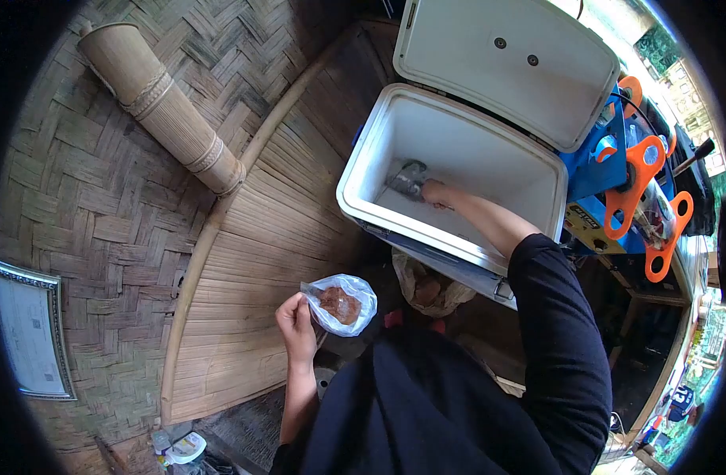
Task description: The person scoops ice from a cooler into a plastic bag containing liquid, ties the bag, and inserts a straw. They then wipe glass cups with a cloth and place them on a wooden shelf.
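Spreading across the whole left half of the frame is a woven bamboo wall (102,206), its flat strips plaited in a coarse, matte herringbone. Beside it, at centre, a curved panel of thin wooden slats (260,261) sweeps from the upper middle to the lower left, edged by a bent bamboo rim. In the upper right sits a white cooler box (363,166), rectangular with rounded corners and smooth hard-plastic walls. Its hinged lid (474,79) is thrown back toward the top edge. A thick bamboo tube (165,111), cylindrical and bound with braided rings, lies slantwise in the upper left. At the right edge stands a blue metal machine (592,166) with glossy orange looped handles (640,174). A framed sheet (30,332) with an ornate silvery border hangs at the lower left. Just below the cooler rests a crumpled pale bag (430,289). The person's black sleeve (561,332) reaches from the lower right up into the cooler, where the right hand (436,192) has its fingers curled around a shiny metal scoop (408,179) down against the box's bottom. Lower centre, over the slats, the left hand (297,324) pinches the mouth of a small clear plastic bag (343,305), thin and wrinkled, with a brown, grainy lump inside.
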The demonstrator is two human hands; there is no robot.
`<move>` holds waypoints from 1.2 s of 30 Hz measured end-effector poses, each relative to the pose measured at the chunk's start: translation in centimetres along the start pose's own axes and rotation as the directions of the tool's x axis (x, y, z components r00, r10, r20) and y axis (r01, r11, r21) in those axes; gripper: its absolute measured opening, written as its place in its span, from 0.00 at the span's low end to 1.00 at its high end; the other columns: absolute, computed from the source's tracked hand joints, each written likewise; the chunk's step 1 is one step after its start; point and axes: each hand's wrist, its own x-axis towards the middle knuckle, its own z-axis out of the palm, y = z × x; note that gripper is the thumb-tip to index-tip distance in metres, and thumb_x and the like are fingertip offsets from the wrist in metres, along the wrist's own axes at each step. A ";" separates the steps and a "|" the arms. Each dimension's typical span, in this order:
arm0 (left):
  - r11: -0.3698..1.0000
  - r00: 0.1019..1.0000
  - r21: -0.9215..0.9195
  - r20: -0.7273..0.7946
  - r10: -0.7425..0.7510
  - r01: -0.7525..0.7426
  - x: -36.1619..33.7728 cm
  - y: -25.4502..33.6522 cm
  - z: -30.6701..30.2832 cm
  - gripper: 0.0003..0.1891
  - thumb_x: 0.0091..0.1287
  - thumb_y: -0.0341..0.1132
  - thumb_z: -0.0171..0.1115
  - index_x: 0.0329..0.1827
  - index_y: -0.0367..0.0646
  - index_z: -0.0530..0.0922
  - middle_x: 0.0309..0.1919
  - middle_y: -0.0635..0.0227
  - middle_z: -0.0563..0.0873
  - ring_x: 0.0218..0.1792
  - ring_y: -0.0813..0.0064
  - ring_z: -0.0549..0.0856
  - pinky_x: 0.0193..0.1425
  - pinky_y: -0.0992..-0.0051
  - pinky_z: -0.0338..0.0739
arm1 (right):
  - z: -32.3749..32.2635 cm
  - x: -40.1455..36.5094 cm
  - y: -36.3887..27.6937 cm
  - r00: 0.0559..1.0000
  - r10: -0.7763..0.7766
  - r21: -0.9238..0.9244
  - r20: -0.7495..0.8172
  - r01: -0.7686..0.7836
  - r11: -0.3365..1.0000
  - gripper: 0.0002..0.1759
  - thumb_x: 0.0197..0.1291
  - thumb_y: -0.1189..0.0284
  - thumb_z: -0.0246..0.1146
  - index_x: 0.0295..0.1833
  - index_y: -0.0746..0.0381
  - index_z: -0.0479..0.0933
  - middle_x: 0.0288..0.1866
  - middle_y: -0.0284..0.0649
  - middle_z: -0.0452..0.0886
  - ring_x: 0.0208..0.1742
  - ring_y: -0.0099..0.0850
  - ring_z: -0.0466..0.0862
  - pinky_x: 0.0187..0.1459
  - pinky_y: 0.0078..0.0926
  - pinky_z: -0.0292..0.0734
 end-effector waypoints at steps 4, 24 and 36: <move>1.000 1.000 -0.021 0.019 -0.018 0.019 0.0 -0.7 -0.3 0.16 0.71 0.30 0.51 0.22 0.40 0.62 0.21 0.82 0.64 0.26 0.90 0.62 0.27 0.82 0.55 | 0.2 1.3 0.3 0.990 0.053 -0.034 -0.132 -0.058 0.998 0.14 0.59 0.70 0.54 0.41 0.72 0.76 0.35 0.55 0.81 0.32 0.45 0.83 0.29 0.44 0.76; 0.998 0.986 -0.064 0.166 -0.001 0.012 0.7 0.1 0.7 0.18 0.72 0.32 0.50 0.21 0.40 0.61 0.20 0.83 0.63 0.25 0.91 0.60 0.26 0.81 0.53 | -5.0 -7.8 3.9 0.993 -0.098 -0.048 0.069 0.101 0.994 0.15 0.61 0.65 0.51 0.28 0.63 0.73 0.21 0.37 0.72 0.21 0.28 0.71 0.23 0.30 0.67; 0.991 0.962 -0.129 0.265 0.061 -0.028 1.8 3.1 3.5 0.19 0.73 0.35 0.51 0.21 0.41 0.66 0.20 0.84 0.66 0.24 0.92 0.62 0.26 0.82 0.55 | -12.6 -20.5 0.9 0.839 -0.540 -0.266 -0.068 0.506 0.820 0.20 0.69 0.63 0.49 0.33 0.70 0.74 0.24 0.38 0.75 0.27 0.28 0.75 0.30 0.29 0.72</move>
